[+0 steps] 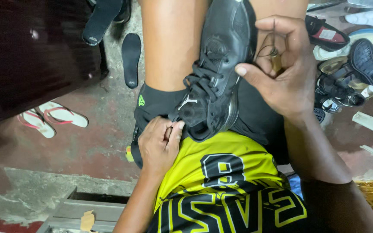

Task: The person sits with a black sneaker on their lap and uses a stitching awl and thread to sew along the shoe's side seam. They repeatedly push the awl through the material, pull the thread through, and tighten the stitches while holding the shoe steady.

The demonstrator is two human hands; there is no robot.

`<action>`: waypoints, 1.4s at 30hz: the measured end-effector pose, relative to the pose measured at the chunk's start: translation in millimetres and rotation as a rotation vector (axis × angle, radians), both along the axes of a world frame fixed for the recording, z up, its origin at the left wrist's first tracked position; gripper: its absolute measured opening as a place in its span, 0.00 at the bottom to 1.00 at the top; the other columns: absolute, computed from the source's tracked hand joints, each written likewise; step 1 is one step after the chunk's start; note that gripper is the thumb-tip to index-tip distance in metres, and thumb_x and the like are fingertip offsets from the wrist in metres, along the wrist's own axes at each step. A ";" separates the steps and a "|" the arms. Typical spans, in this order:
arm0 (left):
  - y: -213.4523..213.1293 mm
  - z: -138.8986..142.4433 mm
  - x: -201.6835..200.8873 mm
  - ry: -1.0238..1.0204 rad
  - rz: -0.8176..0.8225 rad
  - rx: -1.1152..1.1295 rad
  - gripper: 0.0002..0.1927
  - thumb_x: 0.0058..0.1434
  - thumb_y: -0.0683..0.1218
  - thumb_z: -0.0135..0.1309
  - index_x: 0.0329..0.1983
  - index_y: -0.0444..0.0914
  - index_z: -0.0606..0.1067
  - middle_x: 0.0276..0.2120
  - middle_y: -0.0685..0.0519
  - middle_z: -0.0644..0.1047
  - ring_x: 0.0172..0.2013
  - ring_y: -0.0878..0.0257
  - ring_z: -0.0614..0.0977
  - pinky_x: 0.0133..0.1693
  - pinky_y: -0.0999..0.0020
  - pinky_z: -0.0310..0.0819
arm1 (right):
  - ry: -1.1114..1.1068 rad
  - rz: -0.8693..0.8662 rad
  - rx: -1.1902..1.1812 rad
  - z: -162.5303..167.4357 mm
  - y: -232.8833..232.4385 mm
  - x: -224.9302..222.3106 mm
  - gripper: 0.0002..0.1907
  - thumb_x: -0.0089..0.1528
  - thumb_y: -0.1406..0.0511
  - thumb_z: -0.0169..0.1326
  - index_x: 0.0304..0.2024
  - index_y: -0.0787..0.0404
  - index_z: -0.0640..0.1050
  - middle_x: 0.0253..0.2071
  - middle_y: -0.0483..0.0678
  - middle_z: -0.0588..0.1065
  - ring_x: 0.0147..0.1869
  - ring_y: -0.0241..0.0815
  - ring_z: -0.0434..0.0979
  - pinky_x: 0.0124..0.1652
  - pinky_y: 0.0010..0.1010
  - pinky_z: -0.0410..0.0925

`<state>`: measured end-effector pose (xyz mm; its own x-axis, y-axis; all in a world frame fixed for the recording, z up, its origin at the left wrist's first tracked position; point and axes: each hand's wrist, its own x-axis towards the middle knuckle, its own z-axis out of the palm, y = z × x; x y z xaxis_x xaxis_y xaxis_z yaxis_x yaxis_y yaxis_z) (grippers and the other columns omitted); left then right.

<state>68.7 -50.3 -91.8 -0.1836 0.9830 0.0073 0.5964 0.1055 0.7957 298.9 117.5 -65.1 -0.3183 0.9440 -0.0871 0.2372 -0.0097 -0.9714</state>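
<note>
Black sneaker (219, 69) lies across my lap, laces up, toe pointing away from me, heel end toward my yellow jersey (221, 168).

My left hand (160, 144) sits at the sneaker's heel end, fingers curled in tight, pinching at the collar edge; thumb and fingertips touch the shoe material. Cannot tell whether anything small is pinched in them.

My right hand (281, 64) is on the far side of the sneaker, beside its sole. Fingers bent close, holding a thin dark thread (269, 48) that loops between forefinger and thumb; the thumb tip rests against the sneaker's side. Something small and yellowish shows inside the curl of this hand, too hidden to name.

Black shorts (156, 103) with a small green mark lie under the sneaker, near my left hand.

Left of the sneaker, on the reddish concrete floor (87, 146): a loose black insole (131, 60), well apart; a second black insole (100, 19) beyond it; a pair of white flip-flops (52, 118) with red straps farther left.

Right of the sneaker, beyond my right hand: a pile of other shoes (350, 64), black, white and blue, heaped together.
</note>
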 end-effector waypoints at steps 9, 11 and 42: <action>-72.3 -55.5 -35.2 -0.257 0.387 -0.271 0.29 0.67 0.41 0.59 0.19 0.41 0.52 0.19 0.64 0.53 0.24 0.74 0.52 0.26 0.69 0.43 | -0.008 0.037 0.099 -11.8 -11.5 6.8 0.31 0.65 0.79 0.69 0.62 0.64 0.65 0.31 0.37 0.59 0.29 0.25 0.55 0.31 0.15 0.53; -104.1 -68.9 -60.7 -0.191 0.486 -0.341 0.28 0.66 0.41 0.58 0.19 0.41 0.53 0.19 0.64 0.54 0.24 0.74 0.53 0.25 0.70 0.43 | -0.022 0.034 0.092 -12.9 -8.4 8.8 0.31 0.64 0.78 0.70 0.61 0.64 0.66 0.30 0.37 0.59 0.28 0.24 0.54 0.31 0.14 0.52; 30.5 -25.3 62.9 -0.692 0.260 -0.405 0.07 0.69 0.39 0.49 0.37 0.30 0.75 0.29 0.53 0.77 0.28 0.61 0.73 0.31 0.63 0.66 | -0.584 0.282 -0.106 32.8 7.3 49.5 0.52 0.58 0.56 0.69 0.76 0.59 0.56 0.26 0.43 0.73 0.27 0.39 0.74 0.32 0.32 0.68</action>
